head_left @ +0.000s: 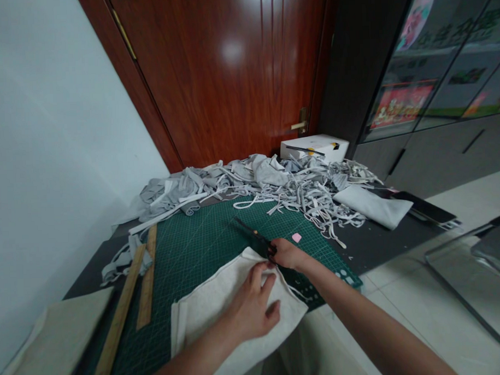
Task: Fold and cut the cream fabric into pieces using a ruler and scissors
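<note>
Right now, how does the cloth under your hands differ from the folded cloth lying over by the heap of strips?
The cloth under the hands is cream and spread flat on the green cutting mat; the folded cloth is paler grey-white and lies on the dark table beside the strip heap. The near cloth is pressed by the left hand while the right hand holds scissors at its edge; the far one lies untouched. Both look like plain fabric.

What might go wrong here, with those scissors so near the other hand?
The left hand presses the pale cloth right beside the scissors in the right hand, so a fingertip might get nicked. The cloth hangs off the cutting mat edge and may slip, skewing the cut.
</note>
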Available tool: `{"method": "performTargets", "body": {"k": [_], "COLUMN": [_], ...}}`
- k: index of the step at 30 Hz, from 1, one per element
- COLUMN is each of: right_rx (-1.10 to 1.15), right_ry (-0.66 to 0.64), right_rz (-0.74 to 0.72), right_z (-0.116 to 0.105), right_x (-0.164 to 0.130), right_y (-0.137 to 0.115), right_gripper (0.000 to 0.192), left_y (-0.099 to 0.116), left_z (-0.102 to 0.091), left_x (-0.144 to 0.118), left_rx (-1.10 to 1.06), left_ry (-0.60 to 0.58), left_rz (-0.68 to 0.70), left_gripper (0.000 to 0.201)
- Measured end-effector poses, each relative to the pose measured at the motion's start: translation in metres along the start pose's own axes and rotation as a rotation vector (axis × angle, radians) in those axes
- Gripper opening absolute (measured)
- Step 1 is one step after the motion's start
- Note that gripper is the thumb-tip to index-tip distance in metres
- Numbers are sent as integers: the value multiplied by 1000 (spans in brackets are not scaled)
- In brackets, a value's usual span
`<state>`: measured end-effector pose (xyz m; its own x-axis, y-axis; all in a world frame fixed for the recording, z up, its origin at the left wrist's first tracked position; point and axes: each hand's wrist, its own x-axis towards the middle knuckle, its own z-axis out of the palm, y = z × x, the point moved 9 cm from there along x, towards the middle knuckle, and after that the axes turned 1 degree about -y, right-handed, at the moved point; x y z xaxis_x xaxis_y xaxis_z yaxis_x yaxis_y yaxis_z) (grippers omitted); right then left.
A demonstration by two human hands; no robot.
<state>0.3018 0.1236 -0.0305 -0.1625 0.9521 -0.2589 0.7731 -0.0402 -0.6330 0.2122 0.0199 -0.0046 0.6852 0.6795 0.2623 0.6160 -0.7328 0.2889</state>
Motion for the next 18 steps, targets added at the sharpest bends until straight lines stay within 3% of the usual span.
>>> {"method": "performTargets", "body": {"k": [12,18], "right_rx": [-96,-141], "right_ry": [95,115], "right_rz": [2,-25], "right_z": [-4,-10], "right_x": [1,-1], "right_y": [2,0], "right_gripper": [13,28], "left_y": [5,4], "left_z": [-1,3], "left_x": [3,2], "left_rx": [86,72], "left_ry": [-41,-61], "left_rz": [24,44], "left_gripper": [46,52]}}
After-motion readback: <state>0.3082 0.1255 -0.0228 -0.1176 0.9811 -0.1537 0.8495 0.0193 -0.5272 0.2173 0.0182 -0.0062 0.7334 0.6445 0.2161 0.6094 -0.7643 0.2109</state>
